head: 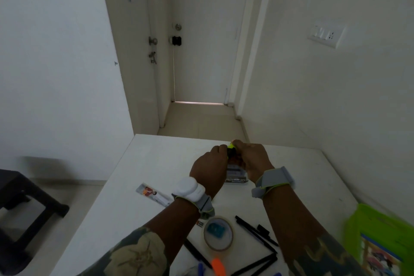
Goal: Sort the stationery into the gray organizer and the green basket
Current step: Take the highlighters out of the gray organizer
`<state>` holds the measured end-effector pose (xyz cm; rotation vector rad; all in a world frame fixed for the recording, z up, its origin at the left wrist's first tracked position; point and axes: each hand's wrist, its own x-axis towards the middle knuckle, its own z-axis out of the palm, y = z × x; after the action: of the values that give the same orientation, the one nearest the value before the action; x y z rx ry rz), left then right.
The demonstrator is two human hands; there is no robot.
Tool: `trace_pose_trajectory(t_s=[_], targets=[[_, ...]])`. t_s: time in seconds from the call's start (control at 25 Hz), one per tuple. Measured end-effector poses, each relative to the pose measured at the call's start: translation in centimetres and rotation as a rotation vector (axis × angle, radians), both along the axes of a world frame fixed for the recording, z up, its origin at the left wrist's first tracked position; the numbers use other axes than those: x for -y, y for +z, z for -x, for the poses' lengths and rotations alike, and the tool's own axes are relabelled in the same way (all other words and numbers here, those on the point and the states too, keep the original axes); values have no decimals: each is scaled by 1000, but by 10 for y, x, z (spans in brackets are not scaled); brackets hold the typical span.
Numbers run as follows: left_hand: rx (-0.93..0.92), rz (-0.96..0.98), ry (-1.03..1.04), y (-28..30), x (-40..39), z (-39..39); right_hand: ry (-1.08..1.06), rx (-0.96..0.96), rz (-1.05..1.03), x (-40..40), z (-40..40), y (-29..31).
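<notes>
Centre frame, left hand (pixel 209 169) and right hand (pixel 251 159) both pinch a yellow-green highlighter (pixel 231 149) above the bench (pixel 156 163).

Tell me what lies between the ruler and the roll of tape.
In the head view, the left hand's wrist, wearing a white and gray band, crosses above the table between the ruler and the tape roll.

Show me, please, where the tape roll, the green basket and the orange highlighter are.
tape roll (pixel 230 234): head view, on its right rim.
green basket (pixel 367 224): head view, on its green wall near the upper left corner.
orange highlighter (pixel 218 265): head view, on the middle of its orange body.
</notes>
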<state>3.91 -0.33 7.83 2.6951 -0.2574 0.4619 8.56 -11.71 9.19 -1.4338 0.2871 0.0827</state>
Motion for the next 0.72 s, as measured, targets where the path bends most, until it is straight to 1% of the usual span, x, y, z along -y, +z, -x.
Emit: trace_pose_trajectory(t_s=[0.04, 0.08, 0.16, 0.32, 0.56, 0.64, 0.72], targets=[[2, -51, -5, -1, -3, -3, -13, -12, -21, -1, 1, 1], [-49, -24, -13, 2, -2, -4, -29, -16, -38, -1, 1, 2], [-64, 0, -29, 0, -2, -4, -58, -9, -18, -1, 3, 3], [-26, 37, -18, -10, -6, 0, -70, -19, 56, -5, 5, 1], [-119, -13, -15, -18, -12, -1, -38, -70, 30, -10, 1, -6], [-154, -14, 3, -20, -14, -2, -8, -93, 53, -17, 1, -9], [-129, -10, 13, -18, -15, 1, -13, -105, 170, -16, 6, -7]])
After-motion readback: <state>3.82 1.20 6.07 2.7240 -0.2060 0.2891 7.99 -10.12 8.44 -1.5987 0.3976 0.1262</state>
